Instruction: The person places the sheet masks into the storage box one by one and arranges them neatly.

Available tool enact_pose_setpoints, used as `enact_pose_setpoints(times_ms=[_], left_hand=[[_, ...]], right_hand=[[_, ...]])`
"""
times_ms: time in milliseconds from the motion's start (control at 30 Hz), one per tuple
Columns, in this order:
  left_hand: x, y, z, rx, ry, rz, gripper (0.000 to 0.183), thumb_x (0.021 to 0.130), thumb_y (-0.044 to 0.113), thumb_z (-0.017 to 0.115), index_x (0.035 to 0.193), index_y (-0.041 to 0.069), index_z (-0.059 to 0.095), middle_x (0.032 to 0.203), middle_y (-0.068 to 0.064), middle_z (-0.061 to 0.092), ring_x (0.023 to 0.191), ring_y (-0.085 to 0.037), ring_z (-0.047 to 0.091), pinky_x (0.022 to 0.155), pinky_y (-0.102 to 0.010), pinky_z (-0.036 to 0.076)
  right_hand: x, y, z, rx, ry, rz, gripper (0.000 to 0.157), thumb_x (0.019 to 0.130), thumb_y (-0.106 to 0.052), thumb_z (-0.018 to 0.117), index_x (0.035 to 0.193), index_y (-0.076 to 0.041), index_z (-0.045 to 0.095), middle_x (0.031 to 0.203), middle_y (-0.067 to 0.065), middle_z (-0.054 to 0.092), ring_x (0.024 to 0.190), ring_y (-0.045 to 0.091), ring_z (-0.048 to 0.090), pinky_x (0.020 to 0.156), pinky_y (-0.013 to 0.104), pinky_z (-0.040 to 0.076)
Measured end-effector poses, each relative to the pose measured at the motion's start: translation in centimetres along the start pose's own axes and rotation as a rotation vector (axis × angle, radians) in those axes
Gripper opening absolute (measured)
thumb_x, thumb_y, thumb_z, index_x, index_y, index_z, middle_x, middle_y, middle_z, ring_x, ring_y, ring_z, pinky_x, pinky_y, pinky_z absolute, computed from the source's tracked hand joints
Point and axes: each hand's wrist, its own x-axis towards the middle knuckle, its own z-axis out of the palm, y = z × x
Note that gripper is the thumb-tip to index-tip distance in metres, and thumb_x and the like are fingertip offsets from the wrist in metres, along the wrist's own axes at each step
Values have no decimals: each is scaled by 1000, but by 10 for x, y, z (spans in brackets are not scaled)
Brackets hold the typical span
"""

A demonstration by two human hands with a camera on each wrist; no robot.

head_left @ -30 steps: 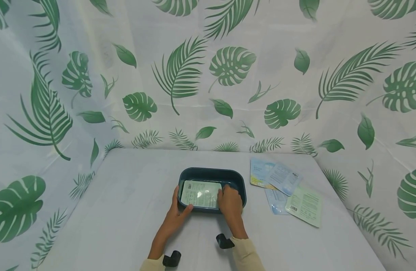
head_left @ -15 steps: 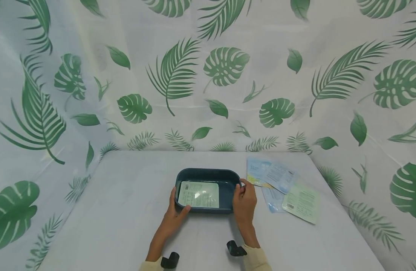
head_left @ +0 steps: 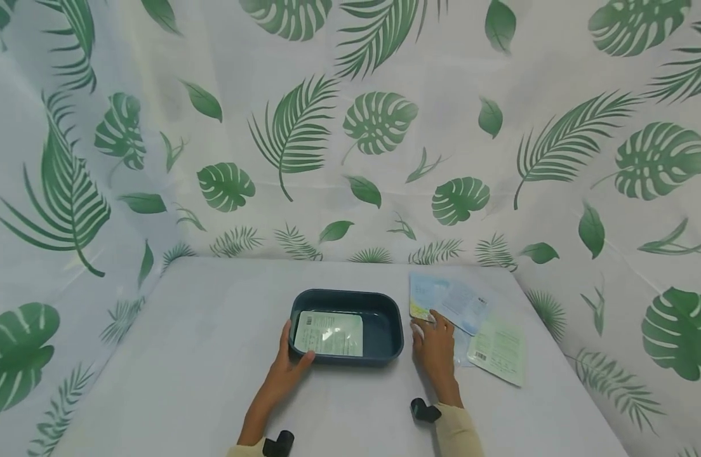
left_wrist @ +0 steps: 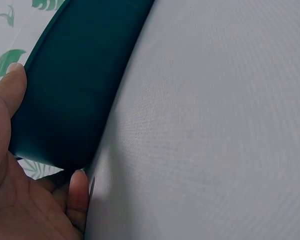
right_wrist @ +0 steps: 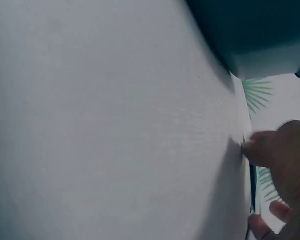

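A dark blue rectangular plastic basin [head_left: 385, 330] sits on the white-covered table. Inside it, toward the left, lies a pale green flat packet [head_left: 330, 334] with fine print and a barcode. My left hand [head_left: 282, 374] holds the basin's near left corner, thumb at the front rim and fingers along the left side. To the right of the basin, my right hand [head_left: 436, 352] is at the near left edge of a pile of flat packets, its fingers bent loosely downward. Blue packets [head_left: 461, 304] and another pale green packet [head_left: 497, 351] make up the pile.
A white cloth with green leaf print [head_left: 305, 127] hangs behind and at both sides of the table. The white tabletop [head_left: 213, 336] extends left of the basin. Black wrist cameras [head_left: 425, 411] are worn on both wrists.
My right hand has left the basin's inside, passed over its right rim and moved right to the packet pile. My left hand stays on the basin's left corner.
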Motion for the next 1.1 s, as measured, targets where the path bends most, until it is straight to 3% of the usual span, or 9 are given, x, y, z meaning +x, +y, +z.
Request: enact_pose_setpoints(times_ms=[133,300,400,500,633,733,867,1000,1100], left_hand=[[-3,-4,6,-9,-7,8,90,95,39,61,158,20,0,164,-18,6,149,-45,13,114,-67,20],[-4,-7,9,-12,-10,1,90,95,40,61,158,22,-1,165,-18,6,149,-43,13,114,-66,20],[-4,-7,8,6,-7,-1,90,96,42,60,158,22,-1,165,-18,6,149,-44,13,114,-67,21],[-2,-5,5,20,-3,2,90,96,42,60,158,21,-1,164,-18,7,149,-44,14,114,-66,22],[-1,-2,0,26,1,11,89,96,41,59,158,20,-2,164,-18,6,149,-44,15,114,-65,22],[0,0,-3,17,-1,15,89,96,38,60,158,19,-2,165,-18,6,149,-43,13,115,-65,20],[0,2,-4,10,-7,12,89,96,37,60,158,19,-2,165,-17,5,150,-43,11,116,-65,19],[-1,1,-3,17,-9,15,89,96,37,60,158,18,-2,165,-18,5,149,-44,12,115,-66,19],[-1,1,-2,15,-8,15,89,96,37,60,158,19,-2,164,-19,5,149,-44,12,114,-66,20]], right_hand=[[0,-4,2,-100,-162,-5,31,94,-17,63,124,-14,68,150,26,38,134,52,31,91,67,38],[-1,-11,2,-208,-303,33,45,100,-23,54,141,-5,50,153,24,37,141,53,22,96,68,32],[-1,-14,1,-226,-312,21,47,100,-22,54,141,1,47,151,22,40,140,51,25,96,67,34],[0,-16,-1,-198,-280,-3,41,98,-19,57,132,3,53,146,21,48,135,47,35,93,65,38],[1,-17,-7,-113,-192,-19,23,97,-15,58,113,0,65,120,18,68,117,40,56,82,58,47],[1,-17,-12,-67,-133,-32,18,96,-14,60,98,-1,70,91,15,73,89,33,66,68,49,49],[1,-16,-25,9,-197,-16,18,95,-16,63,86,-2,71,68,6,64,60,20,56,54,34,44],[2,-14,-37,94,-321,12,21,96,-21,62,82,-7,69,65,-1,57,60,12,47,54,27,38],[5,-9,-42,151,-315,39,28,98,-25,59,77,-8,66,64,0,56,59,13,46,54,27,37]])
